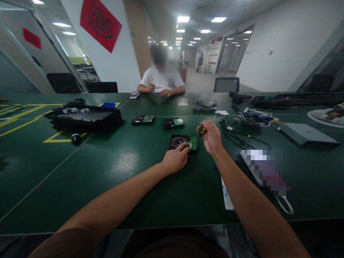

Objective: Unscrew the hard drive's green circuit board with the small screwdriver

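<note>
A hard drive (178, 141) with a green circuit board facing up lies flat on the table before me. My left hand (177, 157) holds it at its near right side, fingers laid over the board's edge. Just above the drive's right end, my right hand (211, 135) is closed around a small screwdriver (202, 131) with a yellow and black handle. Its tip is too small to make out. Two more hard drives lie beyond, one at the left (143, 119) and one nearer the middle (173, 123).
On the green table (113, 186), black trays (86, 116) are stacked at left. Cables (239, 134), a grey metal case (307, 133) and a white-edged device (252, 166) lie at right. A person (161, 80) in a white shirt sits opposite, hands on the table.
</note>
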Available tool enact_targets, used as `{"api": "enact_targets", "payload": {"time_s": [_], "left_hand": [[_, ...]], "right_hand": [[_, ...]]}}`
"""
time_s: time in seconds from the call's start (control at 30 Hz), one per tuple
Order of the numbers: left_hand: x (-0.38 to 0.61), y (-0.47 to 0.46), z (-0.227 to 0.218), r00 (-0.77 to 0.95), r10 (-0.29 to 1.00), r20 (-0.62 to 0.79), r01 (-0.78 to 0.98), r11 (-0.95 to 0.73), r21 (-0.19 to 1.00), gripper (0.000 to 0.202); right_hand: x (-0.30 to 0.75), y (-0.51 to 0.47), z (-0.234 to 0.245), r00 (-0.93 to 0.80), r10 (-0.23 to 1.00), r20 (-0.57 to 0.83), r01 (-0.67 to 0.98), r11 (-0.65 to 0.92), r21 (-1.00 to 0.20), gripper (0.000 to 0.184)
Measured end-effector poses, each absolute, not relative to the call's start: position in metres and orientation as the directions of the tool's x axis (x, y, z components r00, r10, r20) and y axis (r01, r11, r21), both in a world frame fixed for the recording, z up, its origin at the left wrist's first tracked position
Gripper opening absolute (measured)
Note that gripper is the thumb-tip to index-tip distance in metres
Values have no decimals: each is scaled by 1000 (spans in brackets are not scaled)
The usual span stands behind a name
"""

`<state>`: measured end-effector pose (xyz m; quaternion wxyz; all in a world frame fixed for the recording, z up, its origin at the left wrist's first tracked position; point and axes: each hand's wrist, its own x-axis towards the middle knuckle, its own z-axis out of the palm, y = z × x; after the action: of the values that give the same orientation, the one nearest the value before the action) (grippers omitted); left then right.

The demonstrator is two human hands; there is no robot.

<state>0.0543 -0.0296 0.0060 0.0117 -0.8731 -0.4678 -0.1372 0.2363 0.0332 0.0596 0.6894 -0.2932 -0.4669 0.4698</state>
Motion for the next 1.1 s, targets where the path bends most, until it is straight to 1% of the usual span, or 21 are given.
{"api": "enact_targets", "payload": {"time_s": [0.17, 0.23, 0.33, 0.43, 0.53, 0.67, 0.73, 0.83, 0.9, 0.97, 1.1], "left_hand": [[54, -31, 8, 543, 802, 247, 814, -576, 80, 46], [53, -31, 8, 541, 803, 251, 815, -574, 79, 46], [54, -31, 6, 532, 805, 262, 818, -569, 89, 45], [54, -31, 5, 526, 810, 260, 819, -565, 99, 45], [54, -32, 4, 526, 810, 258, 818, -565, 106, 46], [54, -32, 4, 526, 809, 262, 818, -566, 106, 45], [54, -32, 4, 521, 815, 254, 823, -558, 104, 46], [54, -32, 3, 514, 820, 252, 829, -550, 103, 45], [54, -32, 3, 514, 816, 263, 826, -554, 103, 44], [54, -31, 2, 517, 812, 272, 823, -558, 104, 44], [53, -31, 3, 518, 815, 262, 824, -557, 103, 44]], "right_hand": [[235, 31, 60, 176, 897, 406, -250, 440, -863, 29], [234, 27, 60, 221, 856, 467, -171, 505, -846, 29], [233, 19, 60, 279, 771, 573, -50, 607, -793, 33], [234, 14, 58, 255, 730, 634, 65, 641, -765, 28], [238, 14, 54, 229, 729, 645, 131, 634, -763, 24], [244, 17, 45, 134, 723, 677, 189, 652, -734, 36], [246, 19, 41, 95, 691, 716, 261, 677, -688, 42], [248, 22, 37, 60, 602, 796, 427, 706, -565, 47], [251, 25, 36, 35, 554, 832, 507, 708, -492, 50], [254, 26, 37, 14, 524, 852, 549, 708, -445, 51], [257, 24, 39, -30, 492, 870, 609, 699, -375, 44]]}}
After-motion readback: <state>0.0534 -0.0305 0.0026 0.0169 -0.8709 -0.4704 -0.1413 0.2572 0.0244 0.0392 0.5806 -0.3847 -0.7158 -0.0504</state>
